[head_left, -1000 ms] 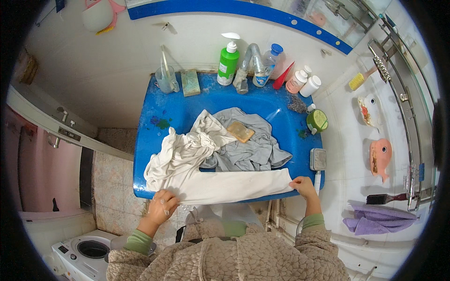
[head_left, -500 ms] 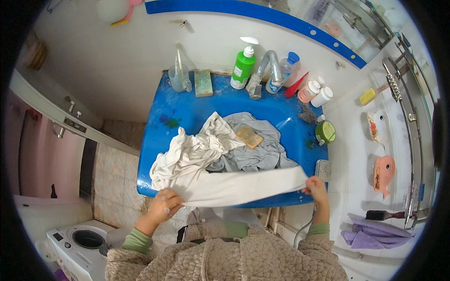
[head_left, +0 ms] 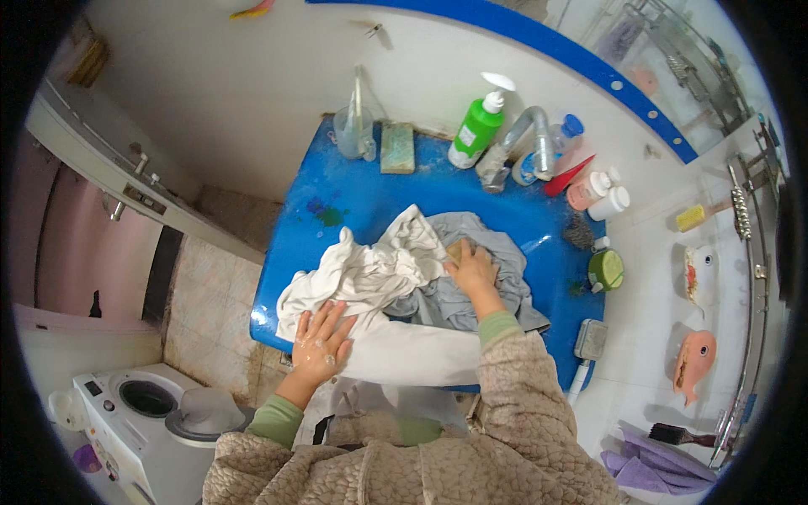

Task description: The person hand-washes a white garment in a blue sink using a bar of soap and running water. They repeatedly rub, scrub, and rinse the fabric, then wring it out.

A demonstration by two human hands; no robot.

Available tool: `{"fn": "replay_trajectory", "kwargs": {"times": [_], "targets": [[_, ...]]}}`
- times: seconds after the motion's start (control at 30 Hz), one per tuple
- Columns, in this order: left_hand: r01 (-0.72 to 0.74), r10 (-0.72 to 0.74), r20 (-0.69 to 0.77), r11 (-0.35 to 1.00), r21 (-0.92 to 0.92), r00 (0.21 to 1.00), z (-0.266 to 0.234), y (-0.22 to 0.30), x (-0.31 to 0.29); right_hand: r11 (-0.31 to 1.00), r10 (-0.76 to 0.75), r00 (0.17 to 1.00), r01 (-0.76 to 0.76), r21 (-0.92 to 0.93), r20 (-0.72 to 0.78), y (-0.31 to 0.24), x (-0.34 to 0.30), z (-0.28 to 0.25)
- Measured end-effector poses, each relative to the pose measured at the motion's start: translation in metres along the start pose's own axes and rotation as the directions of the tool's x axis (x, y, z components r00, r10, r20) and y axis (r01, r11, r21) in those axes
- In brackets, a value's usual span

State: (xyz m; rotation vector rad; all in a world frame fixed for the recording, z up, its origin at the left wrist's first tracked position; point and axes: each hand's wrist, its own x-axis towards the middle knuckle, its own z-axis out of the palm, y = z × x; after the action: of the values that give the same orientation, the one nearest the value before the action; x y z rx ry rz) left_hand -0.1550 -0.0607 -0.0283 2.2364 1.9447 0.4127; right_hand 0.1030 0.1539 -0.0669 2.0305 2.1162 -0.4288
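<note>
"How does the left hand [head_left: 322,345] sit?"
"Flat, fingers fanned and clasping nothing, pressed on the white garment [head_left: 412,353], with foam on its back."
"And the right hand [head_left: 473,276]?"
"Its fingers bend over the tan soap bar [head_left: 455,250], which rests on the wrinkled grey cloth [head_left: 515,288]. Most of the bar is covered, so I can't tell whether they grip it or merely touch it."
"The fabrics?"
"Both lie on the glossy blue sink [head_left: 383,195]: the white one bunches into thick, soft folds, then stretches into a smooth, long strip along the front edge; the grey crumples beside it."
</note>
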Motion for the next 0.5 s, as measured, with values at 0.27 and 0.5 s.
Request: {"fn": "replay_trajectory", "kwargs": {"times": [0.27,0.5], "targets": [[-0.023,0.023,-0.004,1.0,-0.005,1.0,0.0,-0.004,-0.003,0.847,0.041,0.864,0.236,0.476,-0.501,0.031,-0.011,0.011],[-0.083,0.078,-0.095,0.995,-0.049,0.992,0.012,-0.009,-0.001,0.688,-0.681,0.689,0.718,0.108,-0.249,-0.086,-0.183,0.028]]}}
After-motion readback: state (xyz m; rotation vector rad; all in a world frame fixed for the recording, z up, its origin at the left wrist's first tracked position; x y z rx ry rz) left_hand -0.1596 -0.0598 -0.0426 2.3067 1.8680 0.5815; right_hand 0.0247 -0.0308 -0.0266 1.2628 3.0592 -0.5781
